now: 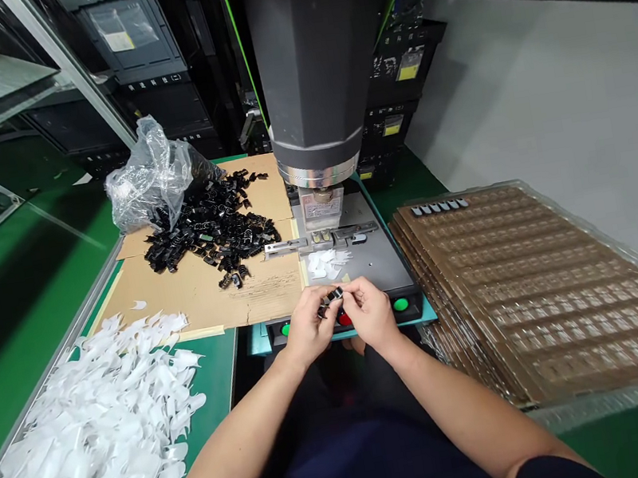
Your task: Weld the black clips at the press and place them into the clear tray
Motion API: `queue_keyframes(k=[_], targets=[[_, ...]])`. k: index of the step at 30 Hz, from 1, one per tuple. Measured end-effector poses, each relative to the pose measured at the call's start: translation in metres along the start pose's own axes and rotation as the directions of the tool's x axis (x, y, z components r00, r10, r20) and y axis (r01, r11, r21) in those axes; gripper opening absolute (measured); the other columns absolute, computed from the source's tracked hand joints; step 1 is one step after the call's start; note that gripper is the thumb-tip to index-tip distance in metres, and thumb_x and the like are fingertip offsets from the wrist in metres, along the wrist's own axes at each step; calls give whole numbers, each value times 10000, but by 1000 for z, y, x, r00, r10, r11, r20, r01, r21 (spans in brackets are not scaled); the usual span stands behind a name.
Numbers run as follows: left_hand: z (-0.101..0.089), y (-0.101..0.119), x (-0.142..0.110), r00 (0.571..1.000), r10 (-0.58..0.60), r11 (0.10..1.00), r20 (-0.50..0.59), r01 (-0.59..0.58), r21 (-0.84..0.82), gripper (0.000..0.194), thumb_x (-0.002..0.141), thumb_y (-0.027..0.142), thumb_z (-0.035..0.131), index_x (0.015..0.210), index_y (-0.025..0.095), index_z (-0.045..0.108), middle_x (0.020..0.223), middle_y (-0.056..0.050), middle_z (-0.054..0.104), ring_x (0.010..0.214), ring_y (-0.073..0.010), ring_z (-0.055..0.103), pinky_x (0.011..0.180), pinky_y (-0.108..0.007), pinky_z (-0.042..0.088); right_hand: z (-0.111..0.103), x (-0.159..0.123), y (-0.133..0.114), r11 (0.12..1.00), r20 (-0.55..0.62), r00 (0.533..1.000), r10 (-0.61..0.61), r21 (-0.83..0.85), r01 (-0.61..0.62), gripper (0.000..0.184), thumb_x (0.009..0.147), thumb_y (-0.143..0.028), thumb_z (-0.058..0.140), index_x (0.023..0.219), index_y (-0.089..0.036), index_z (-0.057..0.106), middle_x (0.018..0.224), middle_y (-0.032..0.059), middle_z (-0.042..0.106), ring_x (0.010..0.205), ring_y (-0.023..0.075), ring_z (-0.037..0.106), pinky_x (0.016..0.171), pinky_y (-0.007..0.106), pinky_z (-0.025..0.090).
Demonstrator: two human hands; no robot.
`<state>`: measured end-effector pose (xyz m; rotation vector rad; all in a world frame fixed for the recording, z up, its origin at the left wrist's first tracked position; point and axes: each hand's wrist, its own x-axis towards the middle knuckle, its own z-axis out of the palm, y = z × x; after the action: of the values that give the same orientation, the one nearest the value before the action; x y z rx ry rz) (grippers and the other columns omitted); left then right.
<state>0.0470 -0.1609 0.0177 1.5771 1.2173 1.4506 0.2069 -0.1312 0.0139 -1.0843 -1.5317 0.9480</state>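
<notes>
Head: black part (335,294) (glossy)

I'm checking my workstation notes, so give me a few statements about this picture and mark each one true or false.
1. The left hand and right hand hold a small black part between them. True.
2. The large heap of white plastic pieces is to the person's right. False: the heap of white plastic pieces is to the left.
3. A clear plastic bag sits by the pile of black parts on the cardboard. True.
4. The top tray is full of black parts. False: in the top tray, they show only in part of the far row.
5. A green button shows on the front of the machine base. True.
</notes>
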Motion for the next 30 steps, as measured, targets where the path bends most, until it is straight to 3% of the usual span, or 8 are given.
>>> queue_keyframes(k=[6, 9, 11, 14, 19, 22, 25, 30], targets=[[2, -3, 1, 998, -47, 998, -41, 45, -47, 264, 903, 329, 845, 1157, 275, 797, 1108, -108, 732, 951, -256, 637, 937, -404, 513, 0, 0, -4, 1000, -5, 1000, -18, -22, 18, 112, 991, -355, 633, 1041, -262, 671, 1141, 88, 803, 989, 256, 784, 913, 432, 650], [1, -7, 3, 991, -85, 995, -101, 78, -69, 270, 874, 299, 867, 1133, 269, 796, 1055, -89, 724, 923, -245, 626, 923, -395, 507, 0, -3, -15, 963, -16, 983, -185, -202, 179, 274, 954, -310, 674, 1223, -265, 683, 1277, 118, 726, 1195, 299, 696, 1055, 501, 584], [-1, -11, 3, 990, -81, 996, -115, 75, -53, 262, 881, 269, 845, 1137, 267, 787, 1082, -91, 720, 981, -256, 635, 946, -404, 507, 0, -6, -24, 899, 84, 957, -279, -328, 291, 363, 911, -296, 732, 1270, -264, 689, 1276, 125, 691, 1226, 328, 639, 1085, 534, 541], [-3, -15, 1, 992, -70, 997, -101, 68, -23, 295, 870, 222, 825, 1158, 262, 772, 1133, -103, 707, 1080, -279, 642, 997, -435, 503, 4, -7, -32, 834, 248, 930, -270, -423, 355, 324, 895, -297, 770, 1213, -268, 721, 1158, 100, 688, 1114, 320, 617, 998, 510, 542], [-4, -15, 1, 993, -78, 997, -91, 77, -21, 316, 833, 179, 830, 1136, 242, 766, 1125, -108, 701, 1097, -298, 635, 1022, -458, 487, 7, -3, -35, 803, 261, 933, -249, -483, 349, 141, 896, -260, 740, 1037, -257, 736, 1024, 84, 681, 1023, 303, 611, 942, 488, 532], [-5, -13, 2, 992, -76, 997, -103, 75, -14, 312, 828, 198, 844, 1128, 238, 769, 1077, -88, 703, 956, -253, 629, 933, -403, 495, 4, 1, -31, 908, 172, 952, -255, -297, 297, 163, 938, -282, 689, 1097, -265, 720, 1059, 82, 716, 1023, 281, 661, 968, 470, 557], [-5, -14, 4, 982, -112, 992, -152, 120, 45, 264, 880, 294, 839, 1123, 224, 763, 908, -32, 646, 709, -170, 539, 762, -328, 464, -7, 11, -15, 991, 38, 997, -70, 113, 66, 230, 1008, -407, 635, 1189, -269, 670, 1110, 83, 755, 998, 255, 726, 958, 459, 605], [-20, -8, 15, 971, -136, 984, -195, 156, 90, 297, 904, 420, 840, 1099, 210, 767, 795, -2, 599, 640, -145, 517, 677, -293, 430, -36, 48, 29, 734, -36, 949, 315, 642, -220, 287, 868, -433, 719, 1072, -239, 662, 941, 54, 739, 856, 238, 740, 854, 517, 657]])
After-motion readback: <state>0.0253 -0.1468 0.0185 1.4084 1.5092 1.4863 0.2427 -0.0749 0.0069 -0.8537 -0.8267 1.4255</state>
